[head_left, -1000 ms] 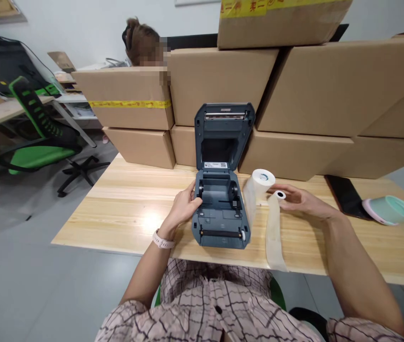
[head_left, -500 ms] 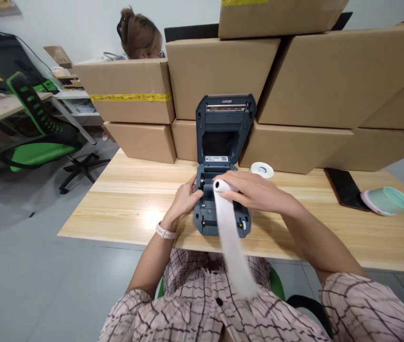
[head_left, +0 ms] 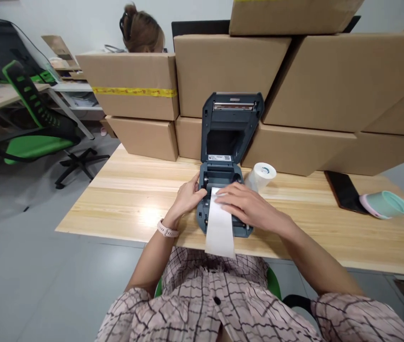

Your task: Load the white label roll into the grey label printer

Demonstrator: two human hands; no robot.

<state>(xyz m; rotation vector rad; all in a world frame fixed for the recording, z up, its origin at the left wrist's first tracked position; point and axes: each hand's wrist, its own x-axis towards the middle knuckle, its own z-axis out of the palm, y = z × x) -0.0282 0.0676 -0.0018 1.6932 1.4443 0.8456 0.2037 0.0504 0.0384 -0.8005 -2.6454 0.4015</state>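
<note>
In the head view, a person sits at a wooden counter (head_left: 116, 204) with a dark printer (head_left: 219, 165) near its front edge, lid up. The left hand (head_left: 188, 195) is half curled at the printer's left side, thumb on the rim and fingers along the outer wall. The right hand (head_left: 242, 202) reaches in from the other side, fingers nearly straight over the upper end of a white paper strip (head_left: 219, 232); whether they pinch the strip or merely rest on it cannot be told. The strip lies across the printer's bed and runs past the front, its free end reaching beyond the counter's edge. It looks light, limp and easily creased, best taken flat by its two long edges; the printer seems stiff and fairly heavy, with the side walls the surer hold, and the lid a poor handle. Behind, cardboard boxes (head_left: 230, 71) stand close to the raised lid, leaving little room that way. A white roll (head_left: 260, 176) stands upright just beside the printer's right side. Bare counter stretches out left of the left hand, and more lies between the roll and the phone (head_left: 346, 191).
</note>
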